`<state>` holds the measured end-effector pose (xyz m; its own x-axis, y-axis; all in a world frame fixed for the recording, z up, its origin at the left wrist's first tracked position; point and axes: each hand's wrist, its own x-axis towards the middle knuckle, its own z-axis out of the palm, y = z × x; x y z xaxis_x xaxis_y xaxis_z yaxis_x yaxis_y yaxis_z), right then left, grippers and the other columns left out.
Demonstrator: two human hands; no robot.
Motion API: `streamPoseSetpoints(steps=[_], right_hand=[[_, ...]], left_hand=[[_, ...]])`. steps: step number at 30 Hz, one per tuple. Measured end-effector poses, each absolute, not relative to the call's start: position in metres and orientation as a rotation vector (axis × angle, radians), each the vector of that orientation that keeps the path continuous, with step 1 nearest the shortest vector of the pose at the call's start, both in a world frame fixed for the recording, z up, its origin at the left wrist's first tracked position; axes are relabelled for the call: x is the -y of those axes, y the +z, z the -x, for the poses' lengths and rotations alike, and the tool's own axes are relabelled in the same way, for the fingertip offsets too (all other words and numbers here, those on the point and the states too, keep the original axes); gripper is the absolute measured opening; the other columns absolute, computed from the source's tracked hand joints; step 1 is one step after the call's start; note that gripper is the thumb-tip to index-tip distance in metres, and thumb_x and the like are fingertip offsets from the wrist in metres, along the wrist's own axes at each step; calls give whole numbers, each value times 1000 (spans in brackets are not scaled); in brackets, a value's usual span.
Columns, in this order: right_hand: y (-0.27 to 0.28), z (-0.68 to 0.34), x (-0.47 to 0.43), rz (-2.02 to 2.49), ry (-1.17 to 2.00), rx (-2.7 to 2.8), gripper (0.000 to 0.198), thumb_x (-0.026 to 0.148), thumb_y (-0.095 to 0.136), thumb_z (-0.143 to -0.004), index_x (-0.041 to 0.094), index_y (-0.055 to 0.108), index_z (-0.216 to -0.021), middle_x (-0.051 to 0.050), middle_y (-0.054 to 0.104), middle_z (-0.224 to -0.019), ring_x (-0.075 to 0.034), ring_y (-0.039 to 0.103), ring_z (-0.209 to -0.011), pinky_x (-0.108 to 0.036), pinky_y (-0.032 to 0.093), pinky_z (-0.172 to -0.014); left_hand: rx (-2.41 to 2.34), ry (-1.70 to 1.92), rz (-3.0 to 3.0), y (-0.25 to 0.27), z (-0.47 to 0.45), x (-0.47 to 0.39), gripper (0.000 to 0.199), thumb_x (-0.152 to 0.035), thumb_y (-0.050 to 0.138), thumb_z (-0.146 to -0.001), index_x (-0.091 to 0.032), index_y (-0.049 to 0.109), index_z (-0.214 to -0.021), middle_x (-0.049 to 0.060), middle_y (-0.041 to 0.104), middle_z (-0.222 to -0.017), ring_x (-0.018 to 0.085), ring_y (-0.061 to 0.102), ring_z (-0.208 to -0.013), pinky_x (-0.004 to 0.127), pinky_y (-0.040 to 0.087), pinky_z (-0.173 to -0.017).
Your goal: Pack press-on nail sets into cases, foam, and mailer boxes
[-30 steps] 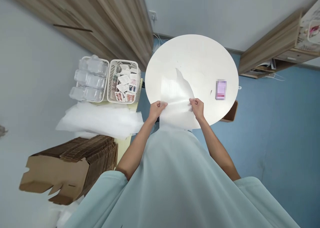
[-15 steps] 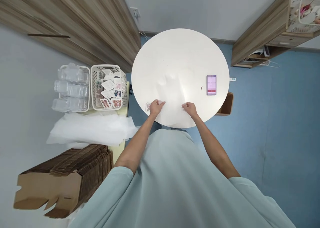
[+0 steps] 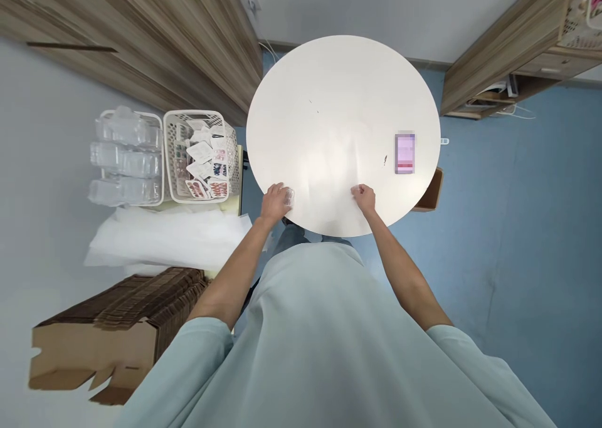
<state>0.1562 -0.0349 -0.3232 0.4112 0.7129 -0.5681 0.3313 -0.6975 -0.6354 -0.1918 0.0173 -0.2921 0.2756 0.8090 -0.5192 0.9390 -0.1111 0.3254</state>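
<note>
My left hand [image 3: 274, 203] is at the table's front left edge, its fingers closed on a small clear plastic case [image 3: 290, 197]. What lies inside the case is too small to tell. My right hand [image 3: 365, 200] pinches the right side of a thin translucent sheet [image 3: 329, 193]. The sheet lies flat in front of me on the white oval table [image 3: 338, 71], and its outline is faint against the tabletop.
A phone-like device with a blurred screen [image 3: 405, 153] lies on the right. To my left stand a basket of small cards [image 3: 169, 158], stacked clear containers [image 3: 126, 161], a pile of white sheets [image 3: 164, 237] and folded cardboard boxes [image 3: 94, 353]. A brown bin [image 3: 430, 193] is below the table.
My left hand has let go of the sheet's left side and moved left onto the clear case, which now sits slightly further right. My right hand stays on the sheet. The view has shifted a little.
</note>
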Motion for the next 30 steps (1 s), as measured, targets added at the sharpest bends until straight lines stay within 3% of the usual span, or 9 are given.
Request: streamPoseSetpoints(steps=[4, 10, 19, 30], right_hand=[[-325, -161, 43, 2333, 1089, 850, 30, 42, 69, -91, 20, 71, -112, -6, 79, -102, -23, 76, -86, -35, 54, -88], [-318, -161, 82, 2410, 1027, 800, 36, 38, 72, -90, 20, 70, -122, -10, 81, -107, -27, 75, -99, -38, 55, -93], [-314, -153, 123, 2450, 1024, 695, 25, 34, 65, -90, 19, 78, -106, -11, 82, -104, -27, 74, -97, -40, 56, -94], [-300, -148, 118, 2414, 1064, 679, 19, 34, 65, -90, 22, 78, -95, -10, 84, -102, -26, 74, -95, -39, 58, -93]], left_hand=[[-1418, -455, -2046, -297, 214, -14, 88, -8, 68, -83, -20, 45, -167, 18, 36, -179, 41, 41, -160, 54, 45, -126], [-1406, -454, -2097, -303, 218, -15, 79, -14, 61, -90, -22, 46, -167, 18, 47, -170, 42, 53, -147, 56, 55, -115], [-1476, -21, -2073, -305, 188, -10, 73, -36, 75, -90, -16, 54, -158, 19, 59, -156, 41, 48, -148, 54, 47, -125], [-1179, -143, -2140, -316, 86, 7, 71, -25, 74, -88, -16, 54, -156, 21, 57, -156, 40, 51, -147, 55, 49, -120]])
